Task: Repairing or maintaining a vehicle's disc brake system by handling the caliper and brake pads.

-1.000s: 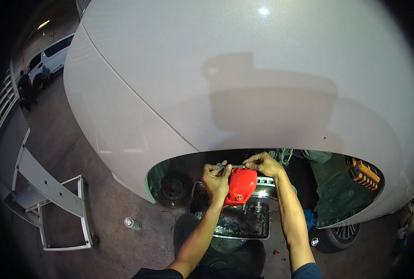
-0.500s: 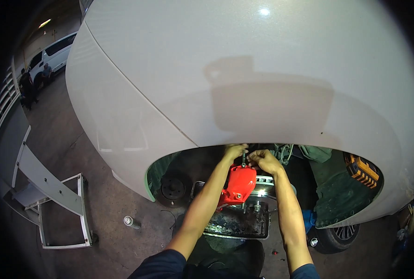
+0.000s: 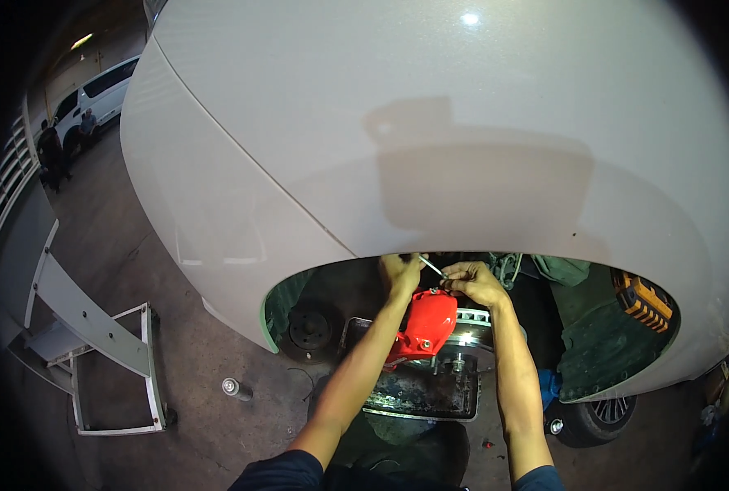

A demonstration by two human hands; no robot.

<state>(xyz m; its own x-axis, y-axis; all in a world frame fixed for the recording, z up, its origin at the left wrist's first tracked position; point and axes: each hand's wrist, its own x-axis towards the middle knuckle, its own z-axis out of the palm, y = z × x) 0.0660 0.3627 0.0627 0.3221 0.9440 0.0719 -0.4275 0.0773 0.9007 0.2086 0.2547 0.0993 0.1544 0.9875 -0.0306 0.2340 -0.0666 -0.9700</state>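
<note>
A bright red brake caliper (image 3: 432, 319) sits over the brake disc (image 3: 472, 335) inside the wheel arch. Above its upper end, my left hand (image 3: 400, 276) is closed on a slim silver tool, probably a wrench (image 3: 431, 266). The tool slants down to the right, and its ends are partly covered by fingers. My right hand (image 3: 474, 283) is closed at the tool's lower end, with bent fingers just over the caliper's top. What those fingers pinch is too small to make out.
The pale car fender (image 3: 282, 114) arches over both hands. Beneath the disc lies a dark metal tray (image 3: 430, 399). An orange-and-black case (image 3: 643, 301) is at the right, above a wheel (image 3: 598, 421). A spray can (image 3: 235, 388) and white frame (image 3: 119, 430) stand left.
The silver tool has swung from nearly upright to a slant between my hands. My left hand has shifted left; my right has moved slightly right. The view has drifted a little.
</note>
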